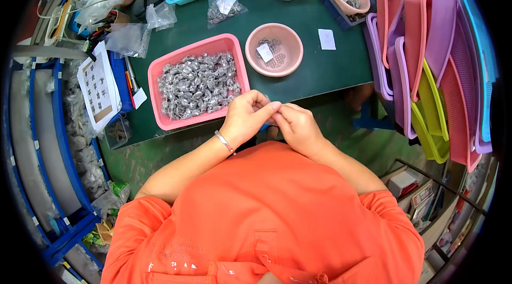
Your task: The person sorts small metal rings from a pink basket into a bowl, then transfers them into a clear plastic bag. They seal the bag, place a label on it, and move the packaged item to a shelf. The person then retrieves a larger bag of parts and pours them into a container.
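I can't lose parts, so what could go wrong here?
Anything the left hand and right hand pinch (too hidden to tell) might drop to the floor, since they meet at the edge of the green table. The pink basket, heaped with metal pieces near that edge, might spill if the left hand bumps it.

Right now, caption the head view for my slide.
Left hand and right hand meet near a pink basket of silvery parts.

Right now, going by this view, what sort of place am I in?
Probably a small-parts workshop: a pink plastic basket heaped with silvery metallic pieces stands on a green worktable, and colourful plastic baskets crowd the right of the view.
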